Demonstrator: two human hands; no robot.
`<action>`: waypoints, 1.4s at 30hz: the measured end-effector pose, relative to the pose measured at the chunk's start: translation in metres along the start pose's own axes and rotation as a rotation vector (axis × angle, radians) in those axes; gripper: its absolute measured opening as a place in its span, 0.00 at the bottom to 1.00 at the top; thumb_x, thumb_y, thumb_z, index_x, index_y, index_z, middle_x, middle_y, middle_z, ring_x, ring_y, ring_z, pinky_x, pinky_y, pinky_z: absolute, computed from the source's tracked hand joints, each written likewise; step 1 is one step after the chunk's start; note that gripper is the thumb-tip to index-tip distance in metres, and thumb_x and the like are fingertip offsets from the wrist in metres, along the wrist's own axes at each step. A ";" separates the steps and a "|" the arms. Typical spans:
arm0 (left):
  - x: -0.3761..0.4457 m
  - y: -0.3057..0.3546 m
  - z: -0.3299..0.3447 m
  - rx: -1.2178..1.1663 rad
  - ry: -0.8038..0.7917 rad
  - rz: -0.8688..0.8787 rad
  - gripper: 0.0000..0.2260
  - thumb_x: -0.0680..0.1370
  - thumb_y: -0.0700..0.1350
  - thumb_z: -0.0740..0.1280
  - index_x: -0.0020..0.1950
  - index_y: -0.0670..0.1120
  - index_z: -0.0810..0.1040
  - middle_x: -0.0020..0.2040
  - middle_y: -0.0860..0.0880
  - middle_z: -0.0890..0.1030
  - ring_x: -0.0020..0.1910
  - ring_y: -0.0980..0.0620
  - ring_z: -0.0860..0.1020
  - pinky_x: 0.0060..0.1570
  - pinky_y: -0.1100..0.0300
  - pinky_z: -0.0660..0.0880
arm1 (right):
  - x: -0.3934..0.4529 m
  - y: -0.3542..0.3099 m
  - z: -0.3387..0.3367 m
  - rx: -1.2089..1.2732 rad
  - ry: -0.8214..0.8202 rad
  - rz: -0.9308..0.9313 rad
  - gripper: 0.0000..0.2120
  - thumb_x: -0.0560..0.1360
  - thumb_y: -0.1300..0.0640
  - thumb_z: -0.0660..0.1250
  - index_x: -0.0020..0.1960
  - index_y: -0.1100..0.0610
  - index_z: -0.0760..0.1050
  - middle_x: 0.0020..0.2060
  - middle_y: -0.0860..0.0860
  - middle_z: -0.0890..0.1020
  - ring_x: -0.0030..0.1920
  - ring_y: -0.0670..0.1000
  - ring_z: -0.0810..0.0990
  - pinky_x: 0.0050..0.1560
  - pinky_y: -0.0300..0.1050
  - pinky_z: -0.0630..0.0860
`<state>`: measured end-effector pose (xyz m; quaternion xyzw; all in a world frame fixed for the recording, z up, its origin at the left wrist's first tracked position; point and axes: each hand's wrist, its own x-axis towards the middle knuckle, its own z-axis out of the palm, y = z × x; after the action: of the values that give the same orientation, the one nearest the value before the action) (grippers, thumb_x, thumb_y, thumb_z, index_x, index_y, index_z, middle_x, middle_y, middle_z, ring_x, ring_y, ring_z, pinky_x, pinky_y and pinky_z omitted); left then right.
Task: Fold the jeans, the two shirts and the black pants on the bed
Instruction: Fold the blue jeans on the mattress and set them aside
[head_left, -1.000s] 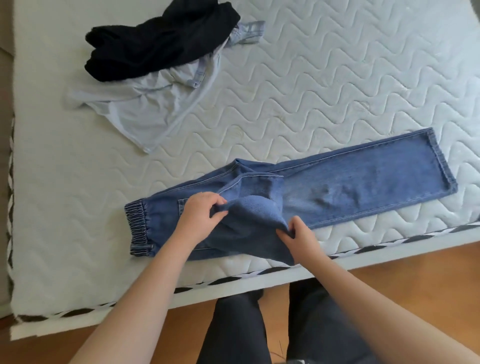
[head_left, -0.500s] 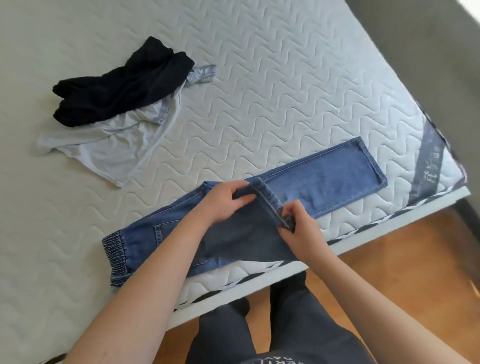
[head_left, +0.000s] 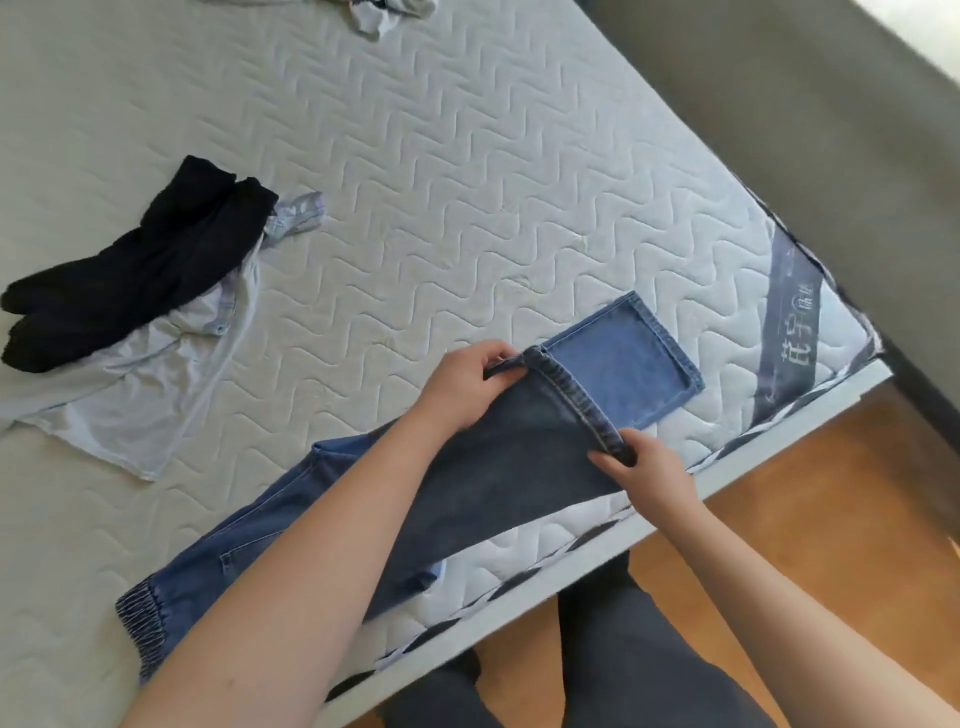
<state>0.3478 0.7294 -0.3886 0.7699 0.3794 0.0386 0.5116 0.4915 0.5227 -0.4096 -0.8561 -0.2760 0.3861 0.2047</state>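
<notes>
Left hand pinching the far end of the upper leg's hem, right hand pinching its near end, hem taut between the fingers. Just beyond the fingertips, lower leg's cuff of the jeans flat on the bed. Below the wrists, waistband near the mattress edge. Well left of the left fingers, black pants heaped on a pale shirt; another crumpled garment far beyond. Likely risk: legs laid skewed, cuffs mismatched, from uneven pull; denim sliding off the near edge.
</notes>
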 end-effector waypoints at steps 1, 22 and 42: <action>0.020 0.004 0.014 0.012 0.001 -0.012 0.02 0.78 0.49 0.69 0.46 0.53 0.80 0.41 0.52 0.83 0.43 0.52 0.80 0.45 0.58 0.73 | 0.016 0.011 -0.010 0.005 0.009 0.012 0.09 0.76 0.49 0.70 0.45 0.55 0.77 0.35 0.54 0.79 0.36 0.53 0.76 0.33 0.44 0.66; 0.326 -0.007 0.224 0.468 -0.080 -0.166 0.05 0.78 0.47 0.67 0.45 0.47 0.78 0.46 0.46 0.82 0.49 0.43 0.78 0.48 0.53 0.74 | 0.242 0.189 -0.071 0.168 0.121 0.305 0.11 0.74 0.47 0.72 0.49 0.53 0.79 0.43 0.49 0.81 0.45 0.53 0.79 0.42 0.46 0.72; 0.352 -0.023 0.246 0.263 -0.043 -0.135 0.12 0.75 0.43 0.73 0.56 0.47 0.76 0.41 0.52 0.76 0.41 0.53 0.75 0.44 0.61 0.67 | 0.260 0.215 -0.078 0.059 0.034 0.341 0.14 0.76 0.44 0.68 0.51 0.54 0.73 0.42 0.48 0.77 0.46 0.54 0.75 0.42 0.46 0.65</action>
<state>0.6943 0.7667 -0.6398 0.8038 0.4213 -0.0625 0.4155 0.7622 0.5117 -0.6254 -0.8905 -0.1116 0.4086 0.1661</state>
